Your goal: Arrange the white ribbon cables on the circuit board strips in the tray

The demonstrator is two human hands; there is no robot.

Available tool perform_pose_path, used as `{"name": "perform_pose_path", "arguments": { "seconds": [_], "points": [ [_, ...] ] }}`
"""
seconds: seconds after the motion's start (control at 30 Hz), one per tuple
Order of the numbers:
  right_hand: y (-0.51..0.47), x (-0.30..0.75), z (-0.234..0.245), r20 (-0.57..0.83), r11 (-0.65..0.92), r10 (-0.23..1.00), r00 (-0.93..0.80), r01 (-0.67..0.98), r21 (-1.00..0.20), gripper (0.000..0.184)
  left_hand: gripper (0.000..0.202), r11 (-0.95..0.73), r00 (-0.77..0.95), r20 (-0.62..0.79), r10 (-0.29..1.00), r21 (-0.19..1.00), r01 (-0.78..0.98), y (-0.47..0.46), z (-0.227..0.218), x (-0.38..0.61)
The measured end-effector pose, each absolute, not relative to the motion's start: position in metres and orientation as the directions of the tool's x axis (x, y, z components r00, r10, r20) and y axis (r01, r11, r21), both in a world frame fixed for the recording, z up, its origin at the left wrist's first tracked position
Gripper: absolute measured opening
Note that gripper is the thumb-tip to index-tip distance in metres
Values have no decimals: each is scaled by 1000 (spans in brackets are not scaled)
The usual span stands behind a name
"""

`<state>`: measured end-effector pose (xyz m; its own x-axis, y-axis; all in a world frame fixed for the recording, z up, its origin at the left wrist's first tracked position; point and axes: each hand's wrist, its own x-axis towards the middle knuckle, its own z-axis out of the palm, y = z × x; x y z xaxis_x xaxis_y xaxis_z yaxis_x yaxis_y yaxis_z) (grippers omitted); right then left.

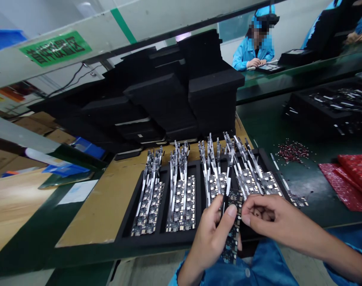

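Note:
My left hand (213,232) grips a long dark circuit board (232,238), thumb across its face, held tilted in front of my body. A thin black-and-white strip (228,186) rises from the board's upper end. At the board's right edge, my right hand (264,214) is closed with thumb and forefinger pinched; whatever they hold is too small to make out. Just beyond lies a black foam tray (166,169), its slots filled with several rows of similar boards (181,206) with strips standing up at the far end.
Black foam trays (161,95) are stacked behind. To the right are a pile of small red pieces (294,152), red bubble-wrap bags (347,180), a loose board (298,200) and a laden black tray (320,115). A person in blue (255,49) sits across the bench.

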<state>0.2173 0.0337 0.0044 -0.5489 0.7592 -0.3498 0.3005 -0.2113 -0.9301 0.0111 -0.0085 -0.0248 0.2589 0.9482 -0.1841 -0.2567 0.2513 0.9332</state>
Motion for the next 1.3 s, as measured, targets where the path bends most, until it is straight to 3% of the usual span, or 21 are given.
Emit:
{"name": "perform_pose_path", "arguments": {
  "seconds": [0.23,0.67,1.07,1.3],
  "points": [
    [32,217,2,-319,-205,782,-536,262,-943,17,18,256,261,-188,947,933,-254,-7,-22,13],
    [18,211,-10,-305,-305,811,-499,85,-949,19,18,240,235,-176,956,928,-283,-7,-22,14],
    [23,211,-4,-274,-255,820,-502,109,-961,16,31,-7,66,14,998,995,-97,-2,-10,17],
    [25,213,-1,-262,-206,803,-535,164,-965,20,17,169,198,-122,973,955,-244,-4,-14,16]
  ]
}}
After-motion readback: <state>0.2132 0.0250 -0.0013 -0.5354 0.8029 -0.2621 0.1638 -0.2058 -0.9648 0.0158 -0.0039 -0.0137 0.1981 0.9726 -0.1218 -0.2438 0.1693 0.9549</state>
